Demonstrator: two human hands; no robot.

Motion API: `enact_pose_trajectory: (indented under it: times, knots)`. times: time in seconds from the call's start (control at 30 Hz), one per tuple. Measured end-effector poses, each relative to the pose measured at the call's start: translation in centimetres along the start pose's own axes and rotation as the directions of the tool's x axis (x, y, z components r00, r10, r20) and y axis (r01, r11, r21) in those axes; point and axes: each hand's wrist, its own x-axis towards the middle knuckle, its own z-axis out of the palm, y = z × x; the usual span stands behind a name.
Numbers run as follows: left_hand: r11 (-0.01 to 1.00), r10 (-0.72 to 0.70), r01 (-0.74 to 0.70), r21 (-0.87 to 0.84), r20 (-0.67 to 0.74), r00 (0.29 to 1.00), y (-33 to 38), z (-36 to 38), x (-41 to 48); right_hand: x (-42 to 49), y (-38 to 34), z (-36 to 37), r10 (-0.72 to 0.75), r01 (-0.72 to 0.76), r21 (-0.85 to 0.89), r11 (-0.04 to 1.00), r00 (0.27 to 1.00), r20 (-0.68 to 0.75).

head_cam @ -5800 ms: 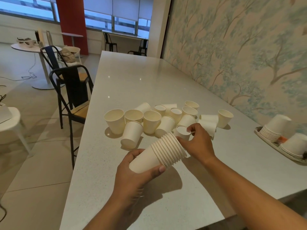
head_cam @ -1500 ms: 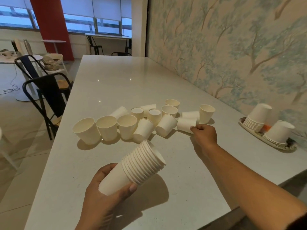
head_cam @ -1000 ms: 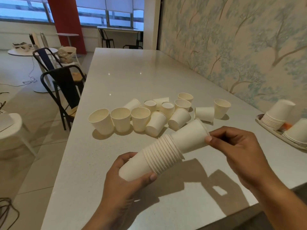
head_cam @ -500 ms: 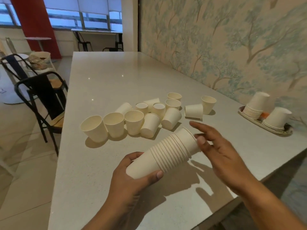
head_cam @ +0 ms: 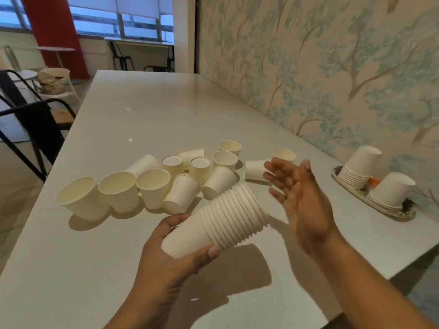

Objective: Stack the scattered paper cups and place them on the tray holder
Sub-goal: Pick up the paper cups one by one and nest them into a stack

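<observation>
Now the left hand (head_cam: 166, 255) is gripping a stack (head_cam: 218, 222) of nested white paper cups around its closed bottom end, thumb on the near side and fingers curling behind; the stack is tilting up and to the right above the table (head_cam: 147, 115), its ridged rims fanning toward the right hand (head_cam: 301, 195). That hand is hovering just beside the stack's open end, palm flat and fingers spread, holding nothing. Beyond, loose cups (head_cam: 166, 179) are sitting in a scatter on the table, some upright, some upside down, several lying on their sides. At the right, near the wall, a tray (head_cam: 380, 207) is carrying two upside-down stacks of cups. The table is pale, glossy and speckled, running along wallpaper (head_cam: 320, 67) printed with blue-green trees. To the left, black chairs (head_cam: 35, 124) are standing on a tiled floor, with a red column (head_cam: 52, 32) and windows behind.
</observation>
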Motion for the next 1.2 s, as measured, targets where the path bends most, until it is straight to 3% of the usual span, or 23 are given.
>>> enact_pose_trajectory:
  times: [0.07, 0.13, 0.3, 0.57, 0.67, 0.73, 0.87, 0.97, 1.2]
  knots:
    - [0.998, -0.030, 0.029, -0.049, -0.027, 0.999, -0.6, 0.0, 0.3, 4.1, 1.1, -1.7, 0.021, -0.061, -0.172, 0.983, 0.974, -0.226]
    - [0.996, -0.052, 0.048, -0.074, -0.052, 0.997, -1.2, 0.0, 0.4, 7.8, 3.4, -3.7, 0.065, -0.166, -0.322, 0.932, 0.951, -0.303]
    - [0.998, -0.062, 0.057, -0.031, -0.160, 0.985, -2.3, -0.4, 0.3, 12.6, 8.1, -5.5, 0.174, -0.271, -0.340, 0.901, 0.942, -0.289]
    - [0.999, -0.007, -0.002, -0.048, -0.202, 0.979, -3.4, -0.7, 0.2, 12.3, 8.3, -5.3, 0.026, -0.146, -0.500, 0.853, 0.971, -0.238]
    - [0.998, -0.022, 0.010, -0.057, -0.203, 0.979, -3.3, -0.6, -0.1, 9.6, 6.1, -5.2, -0.053, -0.051, -0.445, 0.894, 0.974, -0.218]
    - [0.998, -0.031, 0.018, -0.063, -0.217, 0.976, -3.2, -0.5, -0.2, 7.2, 4.0, -5.2, -0.156, 0.090, -0.379, 0.921, 0.977, -0.147]
    - [0.995, -0.040, 0.019, -0.099, -0.212, 0.976, -2.7, 0.0, -0.4, 2.2, 0.0, -4.8, -0.307, 0.336, -0.299, 0.893, 0.941, 0.142]
    - [0.995, -0.045, 0.026, -0.094, -0.203, 0.978, -2.4, 0.3, -0.5, 0.6, -0.9, -3.6, -0.273, 0.372, -0.287, 0.883, 0.903, 0.333]
    - [0.996, -0.054, 0.039, -0.077, -0.214, 0.975, -2.4, 0.2, -0.4, -2.3, 1.2, 0.0, -0.230, 0.404, -0.274, 0.873, 0.836, 0.498]
